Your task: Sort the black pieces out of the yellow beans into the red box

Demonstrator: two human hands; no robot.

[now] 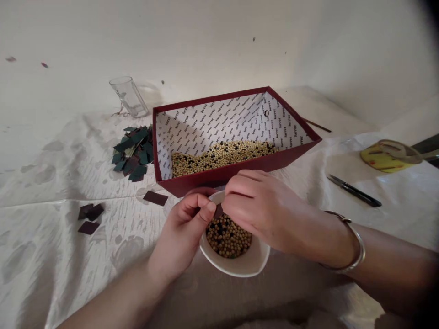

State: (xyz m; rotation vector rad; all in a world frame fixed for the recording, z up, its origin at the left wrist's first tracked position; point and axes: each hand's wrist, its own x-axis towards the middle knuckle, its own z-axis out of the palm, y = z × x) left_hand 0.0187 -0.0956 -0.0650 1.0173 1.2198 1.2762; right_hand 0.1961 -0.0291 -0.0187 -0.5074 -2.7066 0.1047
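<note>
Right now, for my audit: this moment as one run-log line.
left hand: pinching dark piece | right hand: over white bowl, grip hidden | bowl: beads inside | red box: more beads, beyond bowl

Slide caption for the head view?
Left hand pinches a dark piece beside the right hand, over a white bowl of beads.

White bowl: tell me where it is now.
In the head view, the white bowl is just right of centre in the lower half, in front of the dark red box, with the left hand and right hand partly over it.
</note>
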